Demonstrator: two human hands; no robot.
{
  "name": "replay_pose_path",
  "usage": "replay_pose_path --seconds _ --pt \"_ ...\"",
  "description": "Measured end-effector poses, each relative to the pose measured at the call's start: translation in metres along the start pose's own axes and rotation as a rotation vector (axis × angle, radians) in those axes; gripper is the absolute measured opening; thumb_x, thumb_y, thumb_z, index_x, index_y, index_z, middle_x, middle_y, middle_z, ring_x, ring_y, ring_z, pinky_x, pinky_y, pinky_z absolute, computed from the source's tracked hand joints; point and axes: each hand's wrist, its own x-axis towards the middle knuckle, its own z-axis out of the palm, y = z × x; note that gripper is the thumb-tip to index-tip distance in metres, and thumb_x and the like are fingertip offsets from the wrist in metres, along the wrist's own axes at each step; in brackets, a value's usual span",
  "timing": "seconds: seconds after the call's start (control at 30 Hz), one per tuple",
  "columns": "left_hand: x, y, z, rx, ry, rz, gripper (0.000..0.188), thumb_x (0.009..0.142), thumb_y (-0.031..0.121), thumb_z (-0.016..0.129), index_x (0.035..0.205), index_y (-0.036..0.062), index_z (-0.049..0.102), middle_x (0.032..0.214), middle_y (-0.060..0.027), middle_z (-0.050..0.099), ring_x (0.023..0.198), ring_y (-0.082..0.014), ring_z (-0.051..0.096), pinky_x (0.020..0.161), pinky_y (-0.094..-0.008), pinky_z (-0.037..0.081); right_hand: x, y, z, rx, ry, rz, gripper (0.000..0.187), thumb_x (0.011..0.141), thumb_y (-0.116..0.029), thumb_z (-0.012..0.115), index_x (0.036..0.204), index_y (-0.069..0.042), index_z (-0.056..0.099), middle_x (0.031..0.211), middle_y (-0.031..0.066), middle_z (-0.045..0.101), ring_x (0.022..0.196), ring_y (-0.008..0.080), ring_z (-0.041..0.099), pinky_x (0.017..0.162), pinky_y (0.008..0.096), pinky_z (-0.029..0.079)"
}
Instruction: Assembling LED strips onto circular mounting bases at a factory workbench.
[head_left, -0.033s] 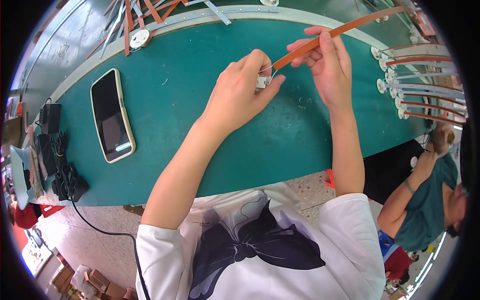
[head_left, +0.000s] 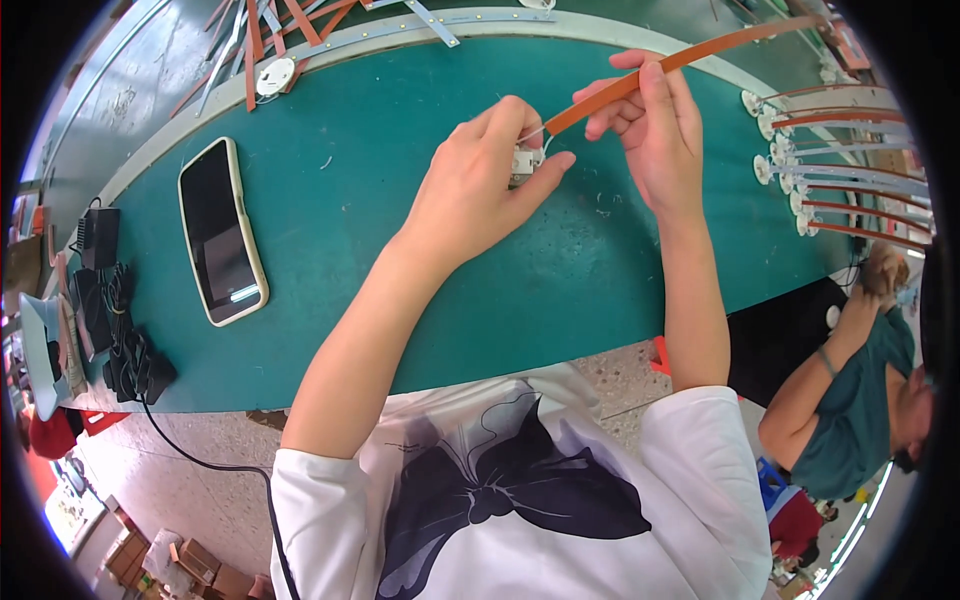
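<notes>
My left hand (head_left: 478, 185) is closed round a small white plastic piece (head_left: 523, 163), its thumb stretched out beside it. The fingers hide most of that piece. Thin white wires (head_left: 546, 143) run between it and the near end of a long orange-brown strip (head_left: 612, 92). My right hand (head_left: 652, 130) pinches this strip between thumb and fingers, a little way along from the wired end. From there the strip rises to the upper right, above the green tabletop (head_left: 400, 90).
At the left lies a phone (head_left: 222, 230) in a pale case, beside black adapters and cables (head_left: 128, 340). Loose LED strips (head_left: 300, 30) and a white disc (head_left: 276, 76) are at the back left. Several disc-ended strips (head_left: 840, 180) sit at right, near a co-worker (head_left: 850, 400).
My left thumb has shifted slightly to the right, off the white piece. My right hand and the strip hold almost still. At the right, the co-worker's arm has moved a little.
</notes>
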Motion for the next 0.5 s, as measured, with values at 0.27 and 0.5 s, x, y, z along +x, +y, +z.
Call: replay_pose_path --seconds 0.27,0.5 --pt "0.002 -0.011 0.001 0.100 0.201 0.157 0.028 0.075 0.008 0.074 0.097 0.0003 0.059 0.092 -0.0114 0.058 0.077 -0.0280 0.062 0.072 -0.0360 0.053 -0.007 0.005 0.003 0.083 -0.062 0.013 0.023 0.103 -0.024 0.043 0.111 -0.003 0.048 0.096 0.0195 0.066 0.081 0.0167 0.064 0.077 0.0299 0.053" --pt "0.001 -0.021 -0.018 0.138 0.158 0.236 0.032 0.069 0.014 0.079 0.093 0.0004 0.063 0.098 -0.0123 0.064 0.082 -0.0285 0.063 0.074 -0.0356 0.052 -0.007 0.011 0.009 -0.210 -0.056 0.049 0.021 0.097 -0.015 0.057 0.111 0.002 0.055 0.103 0.0122 0.065 0.089 0.0170 0.065 0.083 0.0308 0.054"
